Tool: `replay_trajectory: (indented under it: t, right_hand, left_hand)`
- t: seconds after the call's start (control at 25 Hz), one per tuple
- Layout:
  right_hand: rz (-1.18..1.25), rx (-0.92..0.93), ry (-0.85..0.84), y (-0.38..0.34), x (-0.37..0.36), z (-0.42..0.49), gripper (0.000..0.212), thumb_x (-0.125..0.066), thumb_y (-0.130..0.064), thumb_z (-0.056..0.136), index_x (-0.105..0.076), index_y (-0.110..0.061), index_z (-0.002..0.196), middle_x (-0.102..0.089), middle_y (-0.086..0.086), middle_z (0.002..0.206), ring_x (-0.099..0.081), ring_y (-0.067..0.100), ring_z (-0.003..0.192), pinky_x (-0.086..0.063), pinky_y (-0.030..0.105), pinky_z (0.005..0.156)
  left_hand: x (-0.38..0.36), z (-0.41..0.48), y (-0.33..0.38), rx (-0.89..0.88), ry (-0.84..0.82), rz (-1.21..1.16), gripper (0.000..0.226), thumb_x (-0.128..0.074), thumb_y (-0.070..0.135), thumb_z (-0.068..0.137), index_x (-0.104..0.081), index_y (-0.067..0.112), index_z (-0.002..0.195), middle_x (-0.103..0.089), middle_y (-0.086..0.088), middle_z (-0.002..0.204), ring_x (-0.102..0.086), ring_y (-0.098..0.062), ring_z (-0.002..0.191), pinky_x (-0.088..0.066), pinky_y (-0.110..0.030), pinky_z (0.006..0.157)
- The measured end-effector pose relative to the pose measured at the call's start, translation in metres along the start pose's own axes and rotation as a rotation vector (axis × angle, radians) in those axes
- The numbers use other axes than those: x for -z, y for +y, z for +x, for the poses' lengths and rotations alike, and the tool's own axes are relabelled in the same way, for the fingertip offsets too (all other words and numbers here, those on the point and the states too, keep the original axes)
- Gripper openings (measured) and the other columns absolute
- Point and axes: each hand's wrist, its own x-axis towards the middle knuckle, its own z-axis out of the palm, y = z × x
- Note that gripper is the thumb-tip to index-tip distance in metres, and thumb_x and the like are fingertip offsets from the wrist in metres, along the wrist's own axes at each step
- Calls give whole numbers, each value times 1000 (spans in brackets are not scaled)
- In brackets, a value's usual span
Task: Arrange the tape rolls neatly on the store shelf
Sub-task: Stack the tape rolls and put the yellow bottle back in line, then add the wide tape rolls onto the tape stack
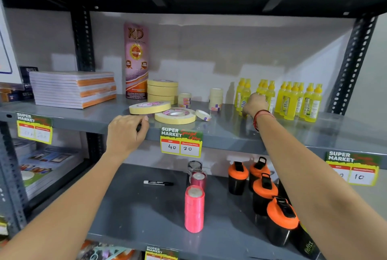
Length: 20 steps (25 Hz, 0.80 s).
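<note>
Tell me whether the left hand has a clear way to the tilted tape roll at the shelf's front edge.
Probably yes. The left hand rests at the shelf lip, just below the tilted tape roll, and nothing stands between them. The right hand is far off among the yellow bottles.

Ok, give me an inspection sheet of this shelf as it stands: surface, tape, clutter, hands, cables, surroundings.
Surface: grey metal shelf, price tag on its front edge.
Job's things: stacked tape rolls at the back; loose wide rolls and overlapping; small roll tilted; two small stacks.
Clutter: notebooks, KD pack, yellow bottles.
Hands: left hand at the shelf edge beside the loose rolls; right hand at the bottles; grip cannot be told.
Cables: nothing seen.
Surroundings: lower shelf with pink spools, marker, orange-lidded shakers.
</note>
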Motion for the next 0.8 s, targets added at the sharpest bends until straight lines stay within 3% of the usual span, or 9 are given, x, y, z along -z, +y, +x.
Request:
replay_trajectory:
  t: [0.08, 0.16, 0.28, 0.4, 0.52, 0.6, 0.8]
  right_hand:
    - [-77, 48, 141, -21, 7, -12, 32, -53, 0, 87, -57, 2, 119, -58, 21, 124, -57, 38, 117, -50, 41, 88]
    - [-66, 209, 203, -58, 10, -26, 33, -50, 0, 87, -56, -2, 119, -57, 20, 126, -56, 38, 119, -49, 40, 91]
    - [205, 618, -58, -123, 1, -44, 28, -62, -10, 84, -64, -3, 111, -67, 17, 115, -62, 31, 110, -48, 30, 88]
    - [164, 921, -368, -164, -22, -66, 40, -62, -23, 88, -59, 0, 121, -64, 14, 123, -59, 26, 115, -44, 30, 97]
    - [32, 1018, -500, -178, -48, -65, 41, -63, -24, 87, -59, -3, 122, -63, 13, 123, -57, 22, 107, -43, 29, 89]
    - [79, 1017, -526, -182, -54, -53, 37, -67, -21, 84, -63, -4, 117, -66, 12, 117, -55, 16, 96, -41, 25, 80]
    - [420, 945, -311, -203, -30, -19, 42, -70, -18, 82, -62, -1, 120, -61, 4, 102, -52, 12, 94, -37, 16, 75]
  left_hand:
    - [1, 1, 1, 1, 1, 0, 52, -35, 28, 93, -65, 6, 57, -59, -5, 47, -55, -28, 44, -33, -28, 51]
    - [1, 1, 1, 6, 11, 6, 52, -35, 28, 93, -65, 6, 56, -59, -4, 46, -55, -27, 44, -31, -27, 51]
    - [3, 2, 3, 6, 9, 8, 51, -35, 27, 92, -61, 7, 54, -57, -4, 45, -53, -27, 42, -29, -26, 52]
    - [6, 3, 4, -4, 1, 1, 49, -36, 25, 92, -58, 7, 52, -56, -5, 45, -53, -28, 42, -33, -27, 50]
    - [7, 3, 1, -45, -5, -12, 48, -36, 24, 91, -62, 6, 56, -61, -6, 49, -57, -29, 46, -38, -30, 49]
    - [5, 2, 0, -38, 6, -18, 47, -36, 24, 90, -67, 6, 60, -65, -6, 53, -60, -29, 49, -41, -31, 50]
    - [-2, -1, -2, -25, 87, -42, 44, -39, 22, 87, -72, 8, 63, -71, -3, 59, -65, -26, 52, -44, -30, 51]
